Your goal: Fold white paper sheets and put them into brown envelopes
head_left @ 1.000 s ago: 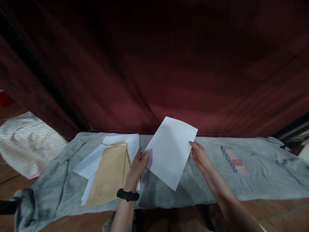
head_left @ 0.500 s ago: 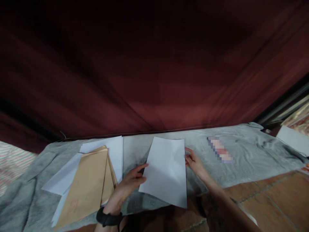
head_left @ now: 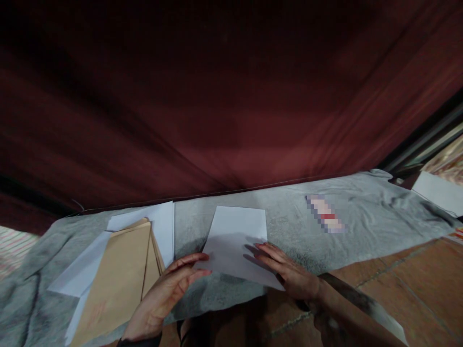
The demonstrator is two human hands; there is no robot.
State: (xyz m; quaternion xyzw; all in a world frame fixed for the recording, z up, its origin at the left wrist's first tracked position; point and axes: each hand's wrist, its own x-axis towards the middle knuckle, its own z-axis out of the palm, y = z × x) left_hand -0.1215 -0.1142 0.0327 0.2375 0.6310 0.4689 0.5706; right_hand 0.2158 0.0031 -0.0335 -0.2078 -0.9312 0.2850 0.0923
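Observation:
A white sheet of paper (head_left: 235,238) lies nearly flat on the grey cloth (head_left: 361,226) in the middle. My right hand (head_left: 285,270) rests on its near right part with fingers stretched flat on the paper. My left hand (head_left: 162,294) touches the sheet's left near edge with its fingertips, fingers extended and slightly curved. To the left lies a stack of tan envelopes (head_left: 119,279) over several white sheets (head_left: 159,221).
A dark red curtain (head_left: 217,96) hangs behind the cloth. A pixelated small object (head_left: 325,214) lies on the cloth to the right. Brown tiled floor (head_left: 415,289) shows at the near right, and a white item (head_left: 437,193) at the far right edge.
The white sheet came down from being held tilted in the air to lying on the cloth. My right hand moved onto its top; my left hand stayed at its left edge.

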